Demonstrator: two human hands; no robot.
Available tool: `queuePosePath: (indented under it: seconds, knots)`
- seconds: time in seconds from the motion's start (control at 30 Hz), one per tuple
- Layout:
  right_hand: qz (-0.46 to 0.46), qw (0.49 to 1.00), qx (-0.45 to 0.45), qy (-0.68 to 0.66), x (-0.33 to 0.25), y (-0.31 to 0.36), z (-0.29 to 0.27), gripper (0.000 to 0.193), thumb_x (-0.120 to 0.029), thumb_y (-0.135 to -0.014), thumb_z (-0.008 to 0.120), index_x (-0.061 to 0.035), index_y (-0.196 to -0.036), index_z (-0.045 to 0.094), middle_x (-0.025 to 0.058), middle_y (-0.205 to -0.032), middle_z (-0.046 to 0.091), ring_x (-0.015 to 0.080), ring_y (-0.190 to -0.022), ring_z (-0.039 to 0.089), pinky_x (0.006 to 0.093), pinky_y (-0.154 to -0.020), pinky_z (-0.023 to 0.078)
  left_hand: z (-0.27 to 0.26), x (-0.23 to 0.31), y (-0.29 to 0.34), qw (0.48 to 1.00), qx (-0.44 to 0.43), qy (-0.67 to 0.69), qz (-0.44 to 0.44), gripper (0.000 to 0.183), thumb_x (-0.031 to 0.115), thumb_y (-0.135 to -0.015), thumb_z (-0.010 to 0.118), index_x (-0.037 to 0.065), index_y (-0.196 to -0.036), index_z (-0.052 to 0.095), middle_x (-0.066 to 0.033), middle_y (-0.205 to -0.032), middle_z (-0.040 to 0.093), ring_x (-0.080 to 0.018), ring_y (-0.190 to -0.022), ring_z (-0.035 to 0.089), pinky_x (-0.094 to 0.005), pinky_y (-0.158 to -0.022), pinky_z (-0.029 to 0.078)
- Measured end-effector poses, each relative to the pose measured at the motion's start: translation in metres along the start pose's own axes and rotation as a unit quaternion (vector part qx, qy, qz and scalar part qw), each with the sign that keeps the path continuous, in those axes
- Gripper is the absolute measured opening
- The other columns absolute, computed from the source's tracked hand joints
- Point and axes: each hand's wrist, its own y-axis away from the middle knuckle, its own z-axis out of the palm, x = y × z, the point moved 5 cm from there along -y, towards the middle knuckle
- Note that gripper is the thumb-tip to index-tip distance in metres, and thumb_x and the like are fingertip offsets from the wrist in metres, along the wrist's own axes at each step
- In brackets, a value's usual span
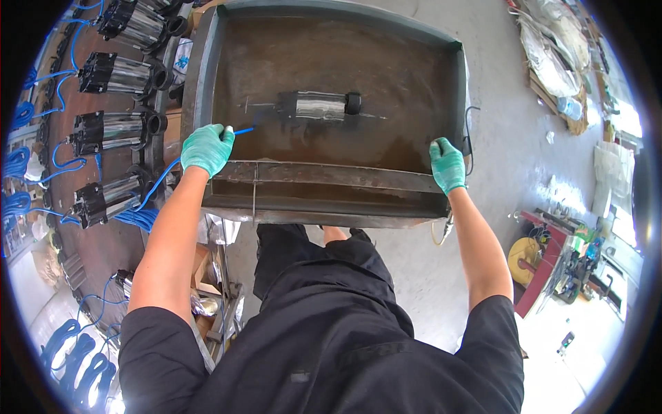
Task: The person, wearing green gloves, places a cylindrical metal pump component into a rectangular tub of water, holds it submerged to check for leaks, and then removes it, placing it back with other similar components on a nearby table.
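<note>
A metal tank (200, 76) of brownish water stands before me. In the water lies a silver cylindrical pump (321, 105) with black ends, on its side. My left hand (207, 150), in a green glove, is closed around a blue cable (243, 130) above the tank's near left side. The cable's far end dips toward the water near the pump; its other part runs back to the left. My right hand (447, 164), also gloved green, is closed at the tank's right rim; what its fingers hold, if anything, is hidden. A metal crossbar (331, 175) spans the near side between my hands.
Several similar pumps (110, 132) with blue cables stand in a row on a brown bench at the left. Coiled blue cables (72, 352) lie at the lower left. A black wire (472, 138) hangs by the right rim. A red-edged workbench (552, 265) with tools is at the right.
</note>
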Motion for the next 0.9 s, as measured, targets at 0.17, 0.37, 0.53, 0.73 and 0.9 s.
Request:
queuePosePath:
  seconds: [0.17, 0.37, 0.53, 0.73, 0.9]
  knots:
    - [0.042, 0.996, -0.032, 0.066, -0.009, -0.001, -0.003, 0.038, -0.04, -0.102, 0.053, -0.006, -0.104, 0.068, 0.0258, -0.096, 0.069, 0.0486, -0.093, 0.063, 0.0539, -0.081, 0.05, 0.0, 0.002, 0.0, 1.0, 0.005, -0.005, -0.009, 0.044, 0.044, -0.102, 0.047, 0.009, -0.092, 0.071, -0.0186, -0.098, 0.071, -0.0409, -0.096, 0.067, -0.0508, -0.087, 0.053]
    - [0.051, 0.994, -0.046, 0.081, -0.006, -0.001, 0.0, 0.04, -0.041, -0.102, 0.052, -0.005, -0.111, 0.069, 0.0266, -0.103, 0.069, 0.0476, -0.099, 0.064, 0.0524, -0.086, 0.052, 0.002, 0.001, 0.0, 1.0, 0.012, 0.001, -0.003, 0.045, 0.044, -0.102, 0.046, 0.009, -0.089, 0.07, -0.0187, -0.096, 0.071, -0.0412, -0.094, 0.067, -0.0514, -0.086, 0.053]
    - [0.052, 0.994, -0.043, 0.087, -0.003, -0.001, 0.001, 0.04, -0.04, -0.102, 0.052, -0.0051, -0.11, 0.069, 0.0269, -0.102, 0.069, 0.0475, -0.099, 0.064, 0.0528, -0.086, 0.052, 0.002, 0.0, 0.001, 1.0, 0.017, -0.006, -0.006, 0.045, 0.044, -0.102, 0.046, 0.008, -0.089, 0.07, -0.0186, -0.097, 0.071, -0.0411, -0.095, 0.067, -0.0513, -0.086, 0.053]
    - [0.032, 0.996, -0.011, 0.077, -0.01, 0.002, -0.005, 0.037, -0.039, -0.102, 0.053, -0.006, -0.101, 0.069, 0.0265, -0.095, 0.069, 0.0484, -0.092, 0.064, 0.0542, -0.08, 0.051, 0.001, 0.002, 0.001, 1.0, 0.02, -0.004, -0.004, 0.044, 0.043, -0.102, 0.046, 0.008, -0.092, 0.072, -0.0191, -0.098, 0.071, -0.0413, -0.095, 0.067, -0.0511, -0.087, 0.053]
    - [0.045, 0.996, -0.023, 0.073, -0.013, 0.002, -0.006, 0.035, -0.037, -0.102, 0.052, -0.0053, -0.097, 0.067, 0.0264, -0.093, 0.069, 0.0489, -0.091, 0.063, 0.055, -0.079, 0.05, 0.002, 0.001, 0.001, 1.0, 0.016, -0.006, -0.009, 0.046, 0.043, -0.102, 0.046, 0.007, -0.092, 0.073, -0.0198, -0.098, 0.071, -0.0419, -0.095, 0.067, -0.0515, -0.087, 0.052]
